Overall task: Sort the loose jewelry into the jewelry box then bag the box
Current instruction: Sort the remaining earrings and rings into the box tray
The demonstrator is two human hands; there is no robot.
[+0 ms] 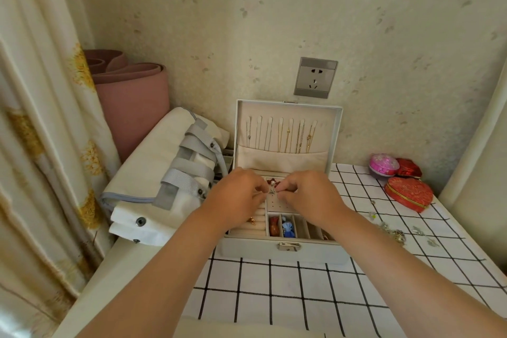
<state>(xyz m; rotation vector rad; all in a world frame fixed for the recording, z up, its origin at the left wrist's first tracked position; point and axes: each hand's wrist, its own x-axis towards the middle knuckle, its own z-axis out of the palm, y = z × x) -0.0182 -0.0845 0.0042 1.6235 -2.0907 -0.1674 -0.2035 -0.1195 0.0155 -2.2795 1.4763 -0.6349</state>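
**A:** My left hand (pixel 238 196) and right hand (pixel 308 195) meet over the open jewelry box (pixel 285 251). The fingertips of both pinch one small silver piece (pixel 271 191) between them.

**B:** Which step is that?

**A:** Sorting, I judge, and only partway through. The piece hangs above the pale panel with little holes (pixel 279 204), so I take it for an earring about to be seated there. It is too small for me to be sure.

**B:** What does the next move ask of you?

**A:** A slow, steady lowering onto the panel, then a clean release from both hands without knocking the red beads (pixel 274 181) just behind.

**B:** And what remains?

**A:** More loose jewelry (pixel 395 233) lies on the checked table (pixel 274 296), to the right of the box. The bag (pixel 164 173), white with grey straps, lies flat just left of the box and is not yet in use.

**B:** How does the box look?

**A:** Pale grey, standing on the table close to the wall. Its lid (pixel 288 110) is upright, with thin necklaces (pixel 288 136) hung in a row inside. Two front compartments hold a red-brown thing and a blue one. I would close the lid and fasten the front clasp before bagging it.
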